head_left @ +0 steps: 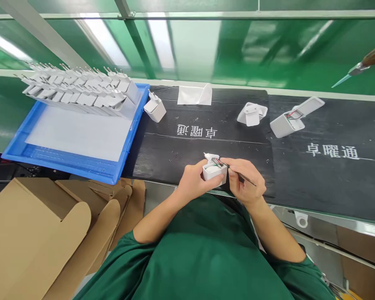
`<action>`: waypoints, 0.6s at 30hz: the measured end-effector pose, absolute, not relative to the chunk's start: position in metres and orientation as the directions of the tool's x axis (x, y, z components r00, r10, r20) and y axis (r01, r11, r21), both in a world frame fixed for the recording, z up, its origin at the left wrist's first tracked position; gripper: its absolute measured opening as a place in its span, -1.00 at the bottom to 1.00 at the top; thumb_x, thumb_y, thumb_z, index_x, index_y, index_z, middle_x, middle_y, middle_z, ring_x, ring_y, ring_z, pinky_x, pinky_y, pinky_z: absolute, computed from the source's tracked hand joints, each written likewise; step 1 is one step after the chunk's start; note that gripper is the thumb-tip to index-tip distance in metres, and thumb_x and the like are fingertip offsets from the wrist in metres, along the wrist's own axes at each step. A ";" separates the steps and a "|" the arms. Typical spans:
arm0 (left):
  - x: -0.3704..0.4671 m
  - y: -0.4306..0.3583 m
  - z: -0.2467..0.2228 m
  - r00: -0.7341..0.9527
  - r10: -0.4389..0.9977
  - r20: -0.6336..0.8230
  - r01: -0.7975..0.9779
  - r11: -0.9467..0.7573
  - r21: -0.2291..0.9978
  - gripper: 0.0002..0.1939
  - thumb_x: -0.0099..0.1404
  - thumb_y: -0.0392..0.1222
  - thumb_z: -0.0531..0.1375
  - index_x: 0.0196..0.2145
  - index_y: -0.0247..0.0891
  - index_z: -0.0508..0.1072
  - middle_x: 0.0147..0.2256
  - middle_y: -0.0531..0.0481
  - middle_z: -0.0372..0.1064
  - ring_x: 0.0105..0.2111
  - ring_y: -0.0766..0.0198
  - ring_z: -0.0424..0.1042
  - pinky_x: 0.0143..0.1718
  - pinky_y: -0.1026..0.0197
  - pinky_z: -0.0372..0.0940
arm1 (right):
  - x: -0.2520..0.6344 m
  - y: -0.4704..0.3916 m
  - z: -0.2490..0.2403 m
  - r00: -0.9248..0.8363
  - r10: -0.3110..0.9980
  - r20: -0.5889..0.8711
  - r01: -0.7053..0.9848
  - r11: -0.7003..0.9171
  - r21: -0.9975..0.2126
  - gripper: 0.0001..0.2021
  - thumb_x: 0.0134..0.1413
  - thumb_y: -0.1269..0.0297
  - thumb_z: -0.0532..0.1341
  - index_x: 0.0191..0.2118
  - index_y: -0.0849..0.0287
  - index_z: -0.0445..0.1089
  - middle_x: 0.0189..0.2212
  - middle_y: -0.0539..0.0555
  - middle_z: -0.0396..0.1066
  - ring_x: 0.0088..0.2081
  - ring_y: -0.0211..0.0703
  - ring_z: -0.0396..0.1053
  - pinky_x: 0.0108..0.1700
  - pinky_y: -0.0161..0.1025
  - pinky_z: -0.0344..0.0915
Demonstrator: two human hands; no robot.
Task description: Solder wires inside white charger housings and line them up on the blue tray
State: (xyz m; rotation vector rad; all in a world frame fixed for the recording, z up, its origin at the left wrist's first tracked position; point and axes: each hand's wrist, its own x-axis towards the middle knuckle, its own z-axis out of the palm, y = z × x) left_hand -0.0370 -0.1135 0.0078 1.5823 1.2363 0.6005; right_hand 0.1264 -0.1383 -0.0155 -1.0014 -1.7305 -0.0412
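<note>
My left hand is closed around a white plug-in charger housing at the table's front edge. Its top is open, with red and dark wires showing, and the pronged cover piece is tilted up at the back. Pinched in my right hand is a thin dark tool that looks like tweezers, its front end at the housing's right rim. The exact tip is partly hidden by my fingers.
Left, a blue tray holds several white pronged chargers. Another charger stands beside it. Further right are a white cover piece and an open housing with wires. A pointed tool hangs upper right. Cardboard boxes stand lower left.
</note>
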 end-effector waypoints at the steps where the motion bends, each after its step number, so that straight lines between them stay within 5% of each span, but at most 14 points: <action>1: -0.036 -0.114 0.008 0.355 0.917 -0.180 0.419 0.016 0.908 -0.77 0.09 -0.04 0.27 -0.42 -0.27 0.42 -0.61 0.18 0.22 -0.61 0.46 0.12 -0.50 0.38 0.12 | 0.126 -0.138 -0.016 -0.064 0.600 0.797 0.635 0.641 -0.431 -0.76 0.24 0.47 0.14 -0.01 0.09 0.27 -0.25 0.18 0.61 -0.22 -0.08 0.60 -0.29 -0.11 0.56; 13: -0.042 -0.112 0.004 0.415 0.893 -0.173 0.380 0.003 0.925 -0.76 0.13 -0.04 0.25 -0.33 -0.27 0.48 -0.57 0.16 0.30 -0.58 0.43 0.20 -0.51 0.38 0.15 | 0.124 -0.140 -0.017 -0.009 0.688 0.726 0.593 0.588 -0.550 -0.81 0.23 0.50 0.13 -0.08 0.12 0.28 -0.24 0.19 0.61 -0.21 -0.09 0.60 -0.31 -0.15 0.56; 18: -0.044 -0.112 0.005 0.421 0.887 -0.188 0.407 0.000 0.914 -0.73 0.17 -0.03 0.25 -0.25 -0.28 0.50 -0.56 0.14 0.35 -0.58 0.40 0.25 -0.52 0.37 0.17 | 0.128 -0.141 -0.022 0.094 0.611 0.786 0.460 0.674 -0.578 -0.70 0.18 0.51 0.16 -0.01 0.09 0.24 -0.20 0.15 0.59 -0.18 -0.04 0.59 -0.25 -0.02 0.56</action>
